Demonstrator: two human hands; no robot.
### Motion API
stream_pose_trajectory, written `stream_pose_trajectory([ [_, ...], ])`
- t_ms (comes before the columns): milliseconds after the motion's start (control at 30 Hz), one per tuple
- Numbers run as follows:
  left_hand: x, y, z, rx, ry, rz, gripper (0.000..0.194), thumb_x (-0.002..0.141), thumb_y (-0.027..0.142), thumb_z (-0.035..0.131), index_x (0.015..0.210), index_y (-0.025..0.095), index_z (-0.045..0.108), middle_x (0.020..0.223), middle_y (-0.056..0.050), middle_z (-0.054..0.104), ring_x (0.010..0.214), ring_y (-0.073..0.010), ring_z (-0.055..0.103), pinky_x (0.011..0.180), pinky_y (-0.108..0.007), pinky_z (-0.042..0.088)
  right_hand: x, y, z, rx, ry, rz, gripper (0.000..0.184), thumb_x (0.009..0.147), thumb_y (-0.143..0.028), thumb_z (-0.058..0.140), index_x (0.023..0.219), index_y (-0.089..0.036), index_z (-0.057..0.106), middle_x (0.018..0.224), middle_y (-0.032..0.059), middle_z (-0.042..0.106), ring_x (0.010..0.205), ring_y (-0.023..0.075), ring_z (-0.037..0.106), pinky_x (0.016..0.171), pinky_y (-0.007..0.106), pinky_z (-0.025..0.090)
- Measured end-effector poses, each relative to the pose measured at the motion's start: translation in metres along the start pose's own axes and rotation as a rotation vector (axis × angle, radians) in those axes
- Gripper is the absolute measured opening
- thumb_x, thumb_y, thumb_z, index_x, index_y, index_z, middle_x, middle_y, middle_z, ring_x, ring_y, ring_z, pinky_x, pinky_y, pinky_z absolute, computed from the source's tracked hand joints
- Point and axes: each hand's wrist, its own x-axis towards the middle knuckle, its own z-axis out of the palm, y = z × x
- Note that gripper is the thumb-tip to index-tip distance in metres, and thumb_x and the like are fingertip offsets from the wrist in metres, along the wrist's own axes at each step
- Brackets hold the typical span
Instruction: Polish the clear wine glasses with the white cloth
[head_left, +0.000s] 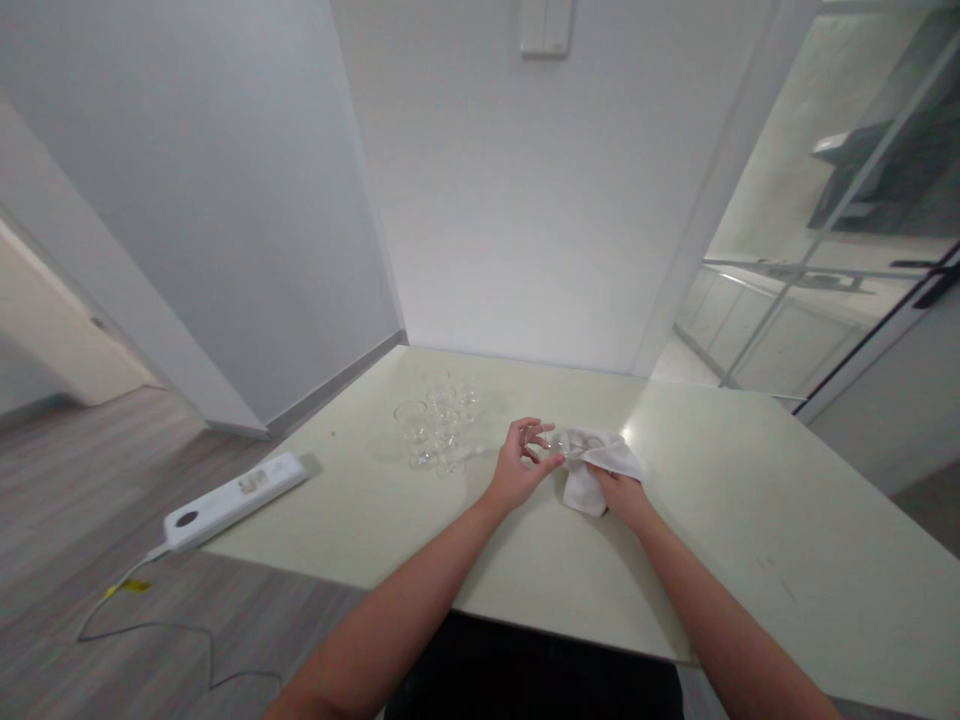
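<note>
My left hand (523, 462) is curled, thumb and fingertips at one end of a small clear glass (564, 443) held sideways above the table. A white cloth (586, 490) is wrapped about the glass's other end, and my right hand (621, 492) grips this cloth, its fingers partly hidden in the folds. The glass's full shape is hard to make out through the cloth and fingers. To the left of my hands, several clear stemmed glasses (445, 440) stand upright in a close group.
The pale green table (360, 500) backs onto a white wall (517, 220). A white power strip (236, 502) lies on its left edge, its cable (150, 628) trailing over the floor. At the right is a glass-paned door (795, 270) with a black handle.
</note>
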Motion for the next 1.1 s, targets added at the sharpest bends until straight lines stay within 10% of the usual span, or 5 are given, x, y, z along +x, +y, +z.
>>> stream_pose_trajectory([
  [1100,0.000,0.009,-0.004,0.054,0.109,0.087,0.058,0.080,0.039,0.072,0.126,0.024,0.039,0.122,-0.011,0.062,0.087,-0.0134,0.058,0.071,-0.026,0.047,-0.008,-0.002,0.001,-0.088,-0.138,-0.015,0.047,0.087,-0.057,0.052,0.108,-0.021,0.074,0.123,0.0128,0.070,0.123,0.0354,0.059,0.112,0.059,0.037],
])
